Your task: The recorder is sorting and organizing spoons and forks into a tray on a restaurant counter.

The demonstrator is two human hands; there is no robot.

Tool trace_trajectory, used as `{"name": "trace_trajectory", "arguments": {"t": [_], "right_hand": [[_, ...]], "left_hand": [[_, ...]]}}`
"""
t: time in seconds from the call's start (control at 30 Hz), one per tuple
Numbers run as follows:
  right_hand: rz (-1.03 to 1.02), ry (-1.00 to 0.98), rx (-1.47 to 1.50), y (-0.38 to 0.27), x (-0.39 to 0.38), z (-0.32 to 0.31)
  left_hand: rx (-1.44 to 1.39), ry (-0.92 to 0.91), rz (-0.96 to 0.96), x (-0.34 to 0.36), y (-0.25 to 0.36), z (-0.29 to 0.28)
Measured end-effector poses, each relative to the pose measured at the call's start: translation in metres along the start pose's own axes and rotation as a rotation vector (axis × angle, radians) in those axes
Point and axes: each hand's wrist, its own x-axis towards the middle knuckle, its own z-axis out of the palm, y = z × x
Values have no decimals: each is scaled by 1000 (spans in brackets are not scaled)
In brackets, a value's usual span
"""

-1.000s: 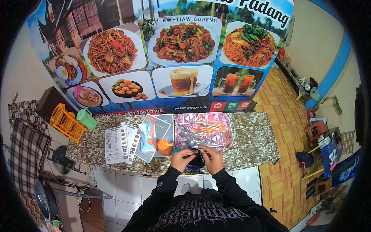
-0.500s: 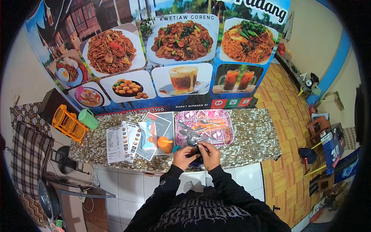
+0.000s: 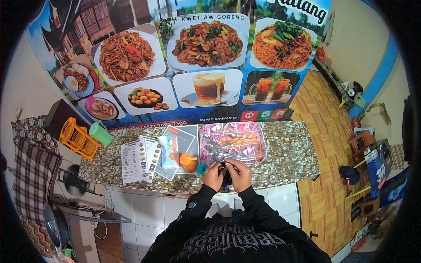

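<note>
Lower centre: left hand (image 3: 212, 177) and right hand (image 3: 242, 175) both pinch the upper part of a dark item (image 3: 227, 178) between them; its kind unclear. Judged light, pliable, perhaps slick; best held by opposite top edges. Beyond, left of centre: orange jug (image 3: 188, 163), contents hidden. Centre: pink tray (image 3: 255, 129) bearing spoons (image 3: 218, 150). Farther, mid-left: green pitcher (image 3: 101, 133), contents not visible.

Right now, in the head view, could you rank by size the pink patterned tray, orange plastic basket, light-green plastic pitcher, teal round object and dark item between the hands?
Pink patterned tray
Orange plastic basket
Light-green plastic pitcher
Teal round object
Unranked: dark item, partly hidden
</note>
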Motion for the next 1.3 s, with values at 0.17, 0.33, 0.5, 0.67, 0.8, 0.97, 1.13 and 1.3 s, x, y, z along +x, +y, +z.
{"name": "trace_trajectory", "arguments": {"t": [0.17, 0.33, 0.5, 0.67, 0.8, 0.97, 1.13, 1.3], "right_hand": [[-33, -85, -10, -14, 5, -5], [-52, -136, -8, -3, 3, -5], [-97, -232, -174, -4, -1, -9], [-111, -196, -203, -3, -3, -12], [-139, -176, -218, 3, -4, -13], [-204, -136, -290, 19, -6, -10], [-245, -116, -323, 27, -11, -11], [-164, -193, -314, 28, -22, -15]], "left_hand": [[65, -97, 47, 2, -10, 0], [-3, -111, 13, -5, -19, 5], [-32, -181, -41, -8, -28, 5], [-79, -174, -113, -6, -18, 4], [15, -175, -59, -4, -14, -2], [-140, -126, -86, -8, -12, -5], [10, -85, 38, -12, -9, -13], [16, -80, 40, -19, -6, -21]]}}
